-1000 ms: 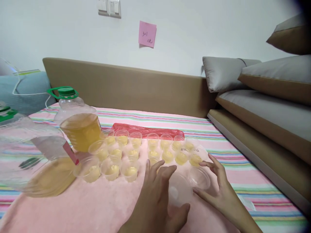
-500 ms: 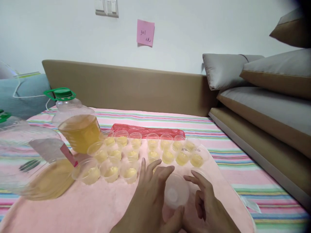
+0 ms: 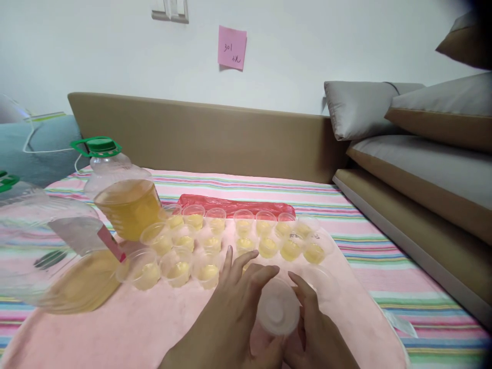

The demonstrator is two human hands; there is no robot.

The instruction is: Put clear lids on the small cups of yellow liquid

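A clear plastic cup [image 3: 277,312] stands mouth up between my hands at the front of the pink cloth, with no yellow liquid visible in it. My left hand [image 3: 246,294] curves round its left side, thumb at the near edge and index finger along the far rim. Against the right side lie the bent fingers of my right hand [image 3: 313,320]. Just beyond my hands, several clear cups [image 3: 179,269] with pale yellow liquid stand in rows. Another clear cup [image 3: 319,282] sits behind my right hand; its contents are hard to make out.
Two large green-capped bottles of amber liquid, the rear bottle [image 3: 128,207] and the front bottle [image 3: 77,277], stand on the left. A red plastic bag [image 3: 234,205] lies behind the cups. Grey-brown cushions [image 3: 423,159] are stacked on the right. Striped fabric [image 3: 365,246] surrounds the pink cloth [image 3: 126,333].
My right hand has moved left and closed in on the cup's right side, its fingers now bent against it. My left hand stays round the cup. The whole view has shifted slightly.
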